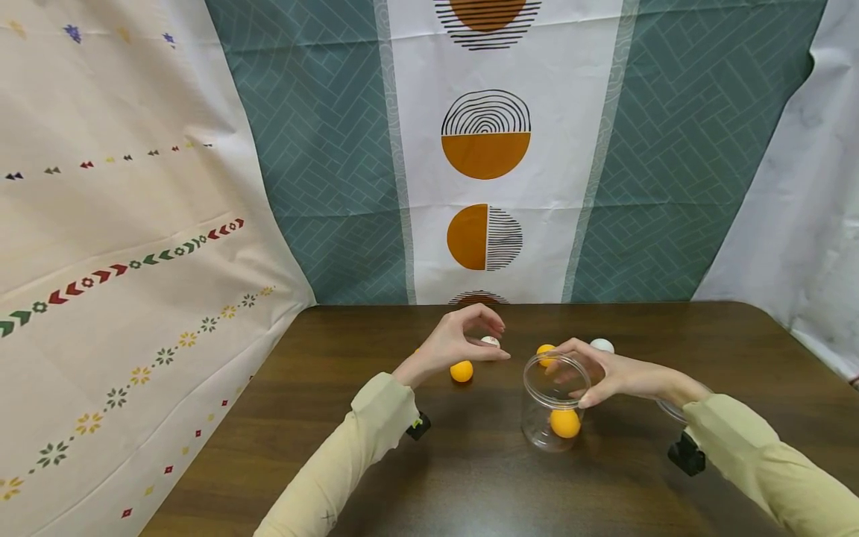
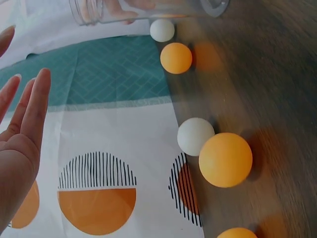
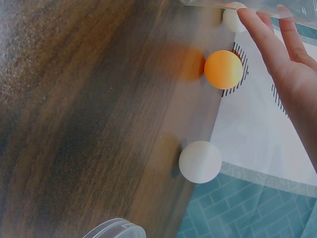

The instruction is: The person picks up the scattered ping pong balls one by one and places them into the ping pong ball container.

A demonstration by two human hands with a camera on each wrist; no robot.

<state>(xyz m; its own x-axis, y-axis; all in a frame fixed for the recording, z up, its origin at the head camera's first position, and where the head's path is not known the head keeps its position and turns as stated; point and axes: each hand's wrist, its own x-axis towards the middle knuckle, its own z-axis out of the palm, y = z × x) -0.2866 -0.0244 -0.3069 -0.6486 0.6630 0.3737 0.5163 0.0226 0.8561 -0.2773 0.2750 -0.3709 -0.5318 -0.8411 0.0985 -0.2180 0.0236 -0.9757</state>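
A clear jar [image 1: 537, 425] with an orange ball [image 1: 565, 423] inside stands upright on the table. My right hand [image 1: 620, 374] holds the jar near its rim, thumb in front and fingers around the far side. To the left, my left hand [image 1: 456, 341] hovers above the table, thumb and fingers apart with nothing between them. Beneath and beyond it are an orange ball [image 1: 461, 371] and a white ball [image 1: 491, 341]. Behind the jar sits another orange ball [image 1: 546, 355], partly covered by the right fingers. A second white ball [image 1: 602, 345] lies past the right hand.
A clear round lid [image 3: 116, 229] lies on the dark wooden table [image 1: 470, 485], mostly hidden by the right wrist in the head view. One more orange ball [image 2: 237, 233] shows at the left wrist view's bottom edge. Patterned cloth [image 1: 322, 171] hangs behind the table.
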